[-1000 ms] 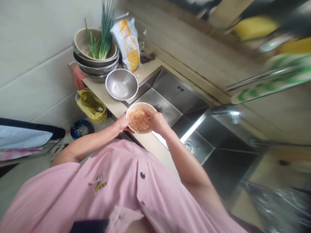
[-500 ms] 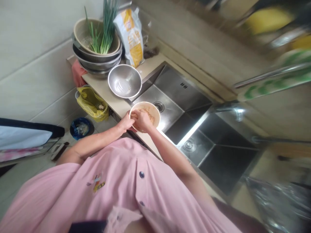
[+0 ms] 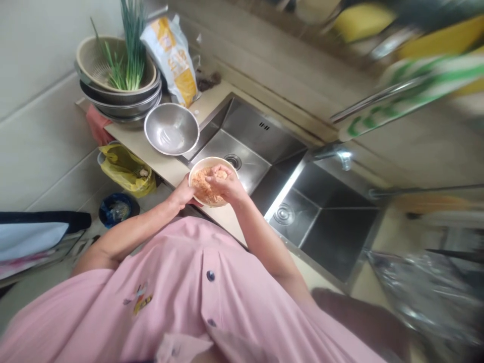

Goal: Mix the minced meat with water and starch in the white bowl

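Note:
A cream-white bowl (image 3: 195, 165) is held at the edge of the counter by the near sink basin. Inside lies a moist, orange-pink minced mixture (image 3: 202, 185), perhaps ground meat. My left hand (image 3: 183, 192) grips the bowl's left side, its thumb near the rim and its fingers partly hidden beneath. My right hand (image 3: 226, 185) is in the bowl with its fingers curled in, closed on a lump of the mixture. Just beyond the bowl, a metal basin (image 3: 172, 128) with a few wet traces sits on the counter corner, touched by neither hand.
A double steel sink (image 3: 264, 166) with a faucet (image 3: 336, 154) lies to the right. At the back left, green onions (image 3: 132, 65) stand in a colander (image 3: 85, 55) on stacked bowls, beside a white-orange bag (image 3: 170, 58). A yellow-lined bin (image 3: 130, 174) and blue-lined bin (image 3: 115, 209) are below.
My right hand has lifted slightly and curled its fingers around some of the mixture, so more of the bowl's contents show. My left hand keeps the bowl. The whole view has shifted.

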`<action>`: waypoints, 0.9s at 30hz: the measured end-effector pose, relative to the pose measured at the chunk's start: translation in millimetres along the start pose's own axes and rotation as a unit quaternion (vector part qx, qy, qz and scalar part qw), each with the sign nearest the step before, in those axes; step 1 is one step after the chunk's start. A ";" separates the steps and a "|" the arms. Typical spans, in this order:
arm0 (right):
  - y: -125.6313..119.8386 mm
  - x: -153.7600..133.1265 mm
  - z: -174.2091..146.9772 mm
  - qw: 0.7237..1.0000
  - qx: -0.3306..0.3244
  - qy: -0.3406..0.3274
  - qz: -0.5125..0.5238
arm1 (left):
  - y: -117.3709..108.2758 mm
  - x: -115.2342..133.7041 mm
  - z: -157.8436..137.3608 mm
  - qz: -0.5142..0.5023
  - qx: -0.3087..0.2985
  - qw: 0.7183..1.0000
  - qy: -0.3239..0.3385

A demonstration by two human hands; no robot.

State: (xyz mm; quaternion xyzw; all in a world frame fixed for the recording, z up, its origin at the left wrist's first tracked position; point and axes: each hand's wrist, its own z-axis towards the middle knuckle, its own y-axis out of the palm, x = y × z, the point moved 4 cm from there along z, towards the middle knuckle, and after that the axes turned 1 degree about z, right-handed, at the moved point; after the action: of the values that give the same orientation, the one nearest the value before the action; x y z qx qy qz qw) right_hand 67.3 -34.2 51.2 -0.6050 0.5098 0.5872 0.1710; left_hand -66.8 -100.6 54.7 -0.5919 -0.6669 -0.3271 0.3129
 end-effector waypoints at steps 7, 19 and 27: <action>-12.1 -11.8 -3.4 0.991 0.037 -0.031 -0.125 | 10.6 2.3 5.6 -0.003 0.001 1.000 -0.019; -32.3 -24.7 9.1 0.949 0.075 -0.079 -0.295 | 27.6 15.8 16.6 0.013 0.010 1.000 -0.013; -41.1 -13.5 12.5 0.936 0.094 -0.069 -0.331 | 25.9 10.6 21.3 0.005 0.024 0.999 -0.023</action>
State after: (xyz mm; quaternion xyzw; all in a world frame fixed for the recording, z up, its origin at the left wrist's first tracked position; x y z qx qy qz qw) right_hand 97.0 -1.1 43.9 -0.6784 0.3208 0.4870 0.4469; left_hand -42.8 -74.9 52.4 -0.5950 -0.6786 -0.2958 0.3131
